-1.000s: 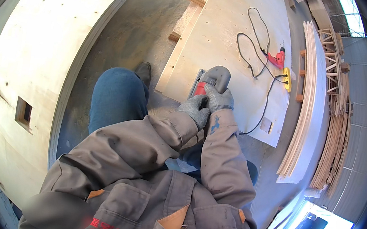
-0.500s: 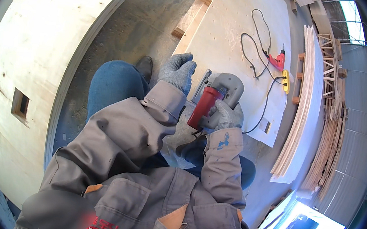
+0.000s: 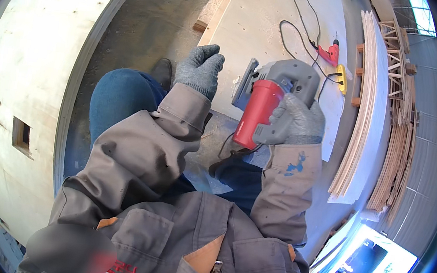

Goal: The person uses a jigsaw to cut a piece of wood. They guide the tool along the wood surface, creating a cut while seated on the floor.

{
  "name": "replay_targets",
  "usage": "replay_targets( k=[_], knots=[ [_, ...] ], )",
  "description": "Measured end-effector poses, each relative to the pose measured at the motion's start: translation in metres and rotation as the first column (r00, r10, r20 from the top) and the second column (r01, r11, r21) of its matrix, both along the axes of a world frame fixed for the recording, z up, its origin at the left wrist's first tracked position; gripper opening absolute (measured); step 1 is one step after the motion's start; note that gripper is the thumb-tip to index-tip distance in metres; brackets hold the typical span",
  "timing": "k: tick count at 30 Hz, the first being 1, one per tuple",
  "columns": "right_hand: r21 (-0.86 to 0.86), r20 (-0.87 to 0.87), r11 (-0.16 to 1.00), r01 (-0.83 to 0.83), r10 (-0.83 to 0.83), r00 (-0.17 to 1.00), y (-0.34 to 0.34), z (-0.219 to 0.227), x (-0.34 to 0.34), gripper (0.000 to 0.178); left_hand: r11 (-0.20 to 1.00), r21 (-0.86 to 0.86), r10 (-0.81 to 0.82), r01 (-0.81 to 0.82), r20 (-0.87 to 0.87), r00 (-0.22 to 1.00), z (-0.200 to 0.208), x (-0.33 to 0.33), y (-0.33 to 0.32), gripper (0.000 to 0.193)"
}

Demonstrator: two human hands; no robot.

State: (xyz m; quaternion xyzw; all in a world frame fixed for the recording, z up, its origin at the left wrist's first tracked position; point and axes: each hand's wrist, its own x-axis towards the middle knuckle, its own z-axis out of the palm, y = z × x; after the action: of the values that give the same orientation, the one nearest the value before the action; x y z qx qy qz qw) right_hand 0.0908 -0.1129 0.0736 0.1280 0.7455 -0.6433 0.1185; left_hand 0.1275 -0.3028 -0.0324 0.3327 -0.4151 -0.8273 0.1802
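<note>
My right hand (image 3: 300,120), in a grey knitted glove, is closed round the handle of a circular saw (image 3: 258,106). It has a red motor barrel, a rounded grey housing and a flat base plate turned to the left; no blade shows. The saw is tilted in the air over the near end of a pale plywood sheet (image 3: 274,29). Gloved as well, my left hand (image 3: 200,71) is raised beside the sheet's near left edge, apart from the saw. Its fingers are curled in, and whatever they may hold is hidden.
On the sheet's right side lie a red drill (image 3: 329,53), a yellow power strip (image 3: 341,79) and looped black cord. A large plywood panel (image 3: 33,61) with square cut-outs stands at left. Stacked sheets (image 3: 364,110) and lumber (image 3: 389,150) line the right.
My right hand has lifted the saw and moved it to the right. My left hand stays curled, slightly further left and higher in the picture. The whole view has shifted a little.
</note>
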Motion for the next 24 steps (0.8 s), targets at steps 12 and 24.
replay_targets(
  k=[12, 24],
  knots=[
    [0.389, -0.146, 0.913, -0.122, 0.192, 0.970, 0.083, 0.099, 0.023, 0.045, 0.999, 0.018, -0.027, 0.026, 0.011, 1.000, -0.011, 0.002, -0.010, 0.027],
    [0.834, -0.061, 0.523, -0.176, 0.405, 0.912, 0.208, 0.080, 0.006, 0.050, 0.973, 0.023, -0.230, 0.229, 0.058, 0.971, -0.034, -0.013, 0.017, 0.024]
  ],
)
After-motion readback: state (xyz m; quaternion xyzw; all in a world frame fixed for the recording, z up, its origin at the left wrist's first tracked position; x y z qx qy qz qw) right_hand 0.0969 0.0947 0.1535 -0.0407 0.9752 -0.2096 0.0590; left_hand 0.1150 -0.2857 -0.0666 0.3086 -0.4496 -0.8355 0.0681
